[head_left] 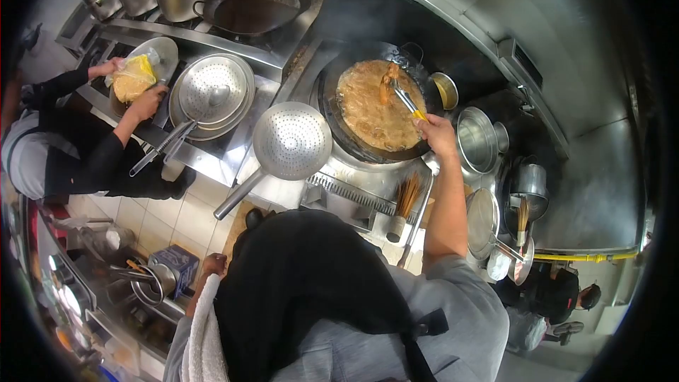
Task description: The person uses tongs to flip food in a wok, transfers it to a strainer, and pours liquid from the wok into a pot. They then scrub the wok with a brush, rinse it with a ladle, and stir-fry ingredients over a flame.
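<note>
My right hand [437, 136] grips a pair of tongs [405, 101] with yellow on the handle. The tips close around a browned piece of food [387, 83] at the surface of bubbling oil [368, 117] in a large black wok [327, 102]. Down at my left side, my left hand [214, 264] is closed, and whatever it may hold is hidden. A white towel [205, 332] hangs over that arm. Between me and the wok rests a perforated strainer [292, 140], its long handle pointing toward my left.
A co-worker [53, 148] at left holds a yellowish bag [134, 78] over a pan. Stacked strainers [216, 92] sit beside them. Metal bowls [475, 140] and a mesh skimmer [482, 219] stand right of the wok. A bamboo brush [405, 201] is near my right arm. Another person [555, 290] is far right.
</note>
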`<state>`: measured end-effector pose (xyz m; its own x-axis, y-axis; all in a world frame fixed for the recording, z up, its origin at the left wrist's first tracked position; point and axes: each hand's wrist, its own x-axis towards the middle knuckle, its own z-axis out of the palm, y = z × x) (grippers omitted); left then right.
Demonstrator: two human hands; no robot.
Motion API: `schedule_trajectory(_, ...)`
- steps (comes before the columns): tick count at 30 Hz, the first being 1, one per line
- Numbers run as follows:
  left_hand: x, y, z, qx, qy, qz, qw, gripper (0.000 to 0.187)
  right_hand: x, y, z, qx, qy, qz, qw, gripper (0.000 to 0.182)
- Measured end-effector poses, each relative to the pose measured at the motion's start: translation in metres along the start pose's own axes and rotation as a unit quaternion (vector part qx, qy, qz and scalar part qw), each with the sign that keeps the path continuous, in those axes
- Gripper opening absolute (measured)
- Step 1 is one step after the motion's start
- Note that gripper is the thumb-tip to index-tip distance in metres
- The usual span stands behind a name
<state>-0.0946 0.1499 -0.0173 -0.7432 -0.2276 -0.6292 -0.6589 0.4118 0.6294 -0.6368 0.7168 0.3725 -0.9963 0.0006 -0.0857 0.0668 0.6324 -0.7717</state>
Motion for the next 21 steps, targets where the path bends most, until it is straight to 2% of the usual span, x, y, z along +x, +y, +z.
schedule_trajectory(2, 0.004, -0.006, 0.000, 0.009, -0.007, -0.020, 1.000, 0.024, -0.003, -0.001, 0.002, 0.041, -0.009, 0.011, 0.999, 0.024)
schedule_trajectory(5, 0.012, -0.012, -0.001, 0.082, -0.022, -0.038, 0.996, 0.025, -0.012, -0.008, 0.006, 0.003, -0.043, -0.003, 0.999, 0.027)
schedule_trajectory(7, 0.012, -0.020, -0.006, 0.036, -0.024, 0.008, 0.999, 0.025, -0.028, -0.022, 0.013, 0.034, -0.074, 0.003, 0.997, 0.030)
schedule_trajectory(8, 0.013, -0.028, -0.005, 0.099, 0.013, 0.131, 0.986, 0.024, -0.038, -0.032, 0.020, 0.065, -0.100, 0.006, 0.993, 0.033)
schedule_trajectory(11, 0.019, -0.035, -0.002, 0.047, 0.036, 0.090, 0.994, 0.024, -0.059, -0.050, 0.047, 0.123, -0.169, 0.048, 0.977, 0.037)
schedule_trajectory(12, 0.013, -0.018, -0.005, 0.049, 0.035, 0.085, 0.995, 0.024, -0.071, -0.064, 0.055, 0.110, -0.179, 0.085, 0.974, 0.038)
schedule_trajectory(13, 0.001, 0.011, -0.010, 0.002, 0.050, -0.010, 0.999, 0.024, -0.071, -0.057, 0.068, 0.112, -0.182, 0.088, 0.973, 0.038)
schedule_trajectory(14, -0.010, 0.042, -0.017, -0.045, 0.065, -0.104, 0.991, 0.024, -0.068, -0.045, 0.083, 0.068, -0.203, 0.067, 0.975, 0.038)
schedule_trajectory(16, -0.013, 0.049, -0.020, -0.049, 0.070, -0.105, 0.991, 0.024, -0.072, -0.042, 0.105, 0.025, -0.224, 0.047, 0.973, 0.038)
schedule_trajectory(18, -0.017, 0.054, -0.022, -0.054, 0.075, -0.106, 0.990, 0.024, -0.085, -0.052, 0.131, -0.199, -0.202, -0.101, 0.954, 0.042)
schedule_trajectory(19, -0.017, 0.052, -0.022, -0.063, 0.067, -0.124, 0.988, 0.024, -0.092, -0.055, 0.148, -0.198, -0.205, -0.099, 0.953, 0.042)
schedule_trajectory(21, -0.016, 0.042, -0.021, -0.070, 0.059, -0.145, 0.985, 0.024, -0.107, -0.053, 0.184, -0.389, -0.165, -0.157, 0.893, 0.044)
